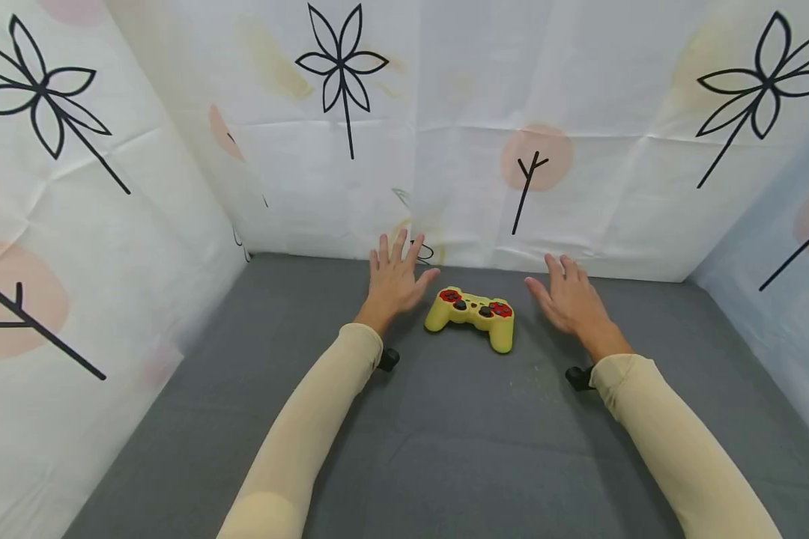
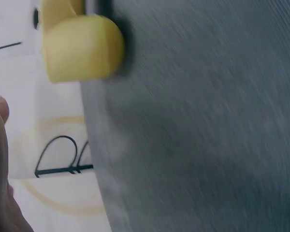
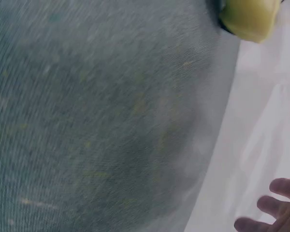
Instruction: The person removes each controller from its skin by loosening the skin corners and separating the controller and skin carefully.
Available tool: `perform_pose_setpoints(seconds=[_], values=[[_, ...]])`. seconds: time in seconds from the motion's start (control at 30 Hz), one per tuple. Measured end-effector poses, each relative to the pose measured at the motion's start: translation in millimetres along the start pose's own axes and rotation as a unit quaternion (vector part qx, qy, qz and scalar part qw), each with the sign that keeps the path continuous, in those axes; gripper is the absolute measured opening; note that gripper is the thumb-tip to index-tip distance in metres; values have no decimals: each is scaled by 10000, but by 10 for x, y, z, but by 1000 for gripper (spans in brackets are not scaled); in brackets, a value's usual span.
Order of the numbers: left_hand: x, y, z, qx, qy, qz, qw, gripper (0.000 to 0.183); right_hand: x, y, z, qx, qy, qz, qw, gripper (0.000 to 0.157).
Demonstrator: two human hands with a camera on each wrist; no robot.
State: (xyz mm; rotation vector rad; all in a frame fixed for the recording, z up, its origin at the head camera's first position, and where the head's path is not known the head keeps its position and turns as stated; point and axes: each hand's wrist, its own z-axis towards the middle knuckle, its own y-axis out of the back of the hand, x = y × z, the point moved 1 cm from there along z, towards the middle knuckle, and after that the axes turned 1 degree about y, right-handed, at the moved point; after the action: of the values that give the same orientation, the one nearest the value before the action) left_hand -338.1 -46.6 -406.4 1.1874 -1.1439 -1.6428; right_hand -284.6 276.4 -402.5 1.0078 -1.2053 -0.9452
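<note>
A yellow game controller with red button pads and black thumbsticks lies on the grey surface, between the two hands. Just to its left is my left hand, fingers spread and straight, the thumb pointing toward the controller without gripping it. My right hand hovers to the right of it, fingers extended, with a gap to the controller. One yellow grip of the controller shows in the left wrist view. In the right wrist view, part of the controller appears at the top, and fingertips of the right hand at the lower right.
The grey cloth surface ends against a white cloth backdrop printed with black flowers and pink circles. Similar cloth walls stand at the left and right. A small black device sits at the left wrist, another at the right.
</note>
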Motion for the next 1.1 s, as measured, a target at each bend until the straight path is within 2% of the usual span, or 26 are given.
perform_pose_setpoints(seconds=[0.13, 0.27, 0.43, 0.57, 0.7, 0.93, 1.0, 1.1], values=[[-71, -6, -17, -123, 157, -841, 9963, 72, 66, 41, -18, -128, 96, 340, 9993, 84], [-174, 11, -51, -160, 345, -1642, 9857, 65, 151, 85, -33, -252, 133, 763, 9967, 81], [-270, 27, -115, 21, 440, -2175, 9751, 61, 251, 122, -54, -357, 126, 1471, 9884, 74], [-312, 24, -174, 91, 449, -2568, 9654, 62, 308, 121, -79, -27, -56, 1921, 9814, 76], [-341, -14, -230, 48, 646, -3108, 9483, 62, 363, 79, -97, 279, -238, 2189, 9751, 77], [-408, -127, -335, 169, 993, -4036, 9094, 66, 463, -94, -187, 663, -551, 2727, 9582, 82], [-413, -155, -368, 213, 1119, -4149, 9027, 67, 486, -142, -215, 781, -637, 2936, 9506, 84], [-409, -200, -404, 295, 1236, -4172, 8999, 68, 511, -184, -243, 903, -708, 3075, 9446, 86]])
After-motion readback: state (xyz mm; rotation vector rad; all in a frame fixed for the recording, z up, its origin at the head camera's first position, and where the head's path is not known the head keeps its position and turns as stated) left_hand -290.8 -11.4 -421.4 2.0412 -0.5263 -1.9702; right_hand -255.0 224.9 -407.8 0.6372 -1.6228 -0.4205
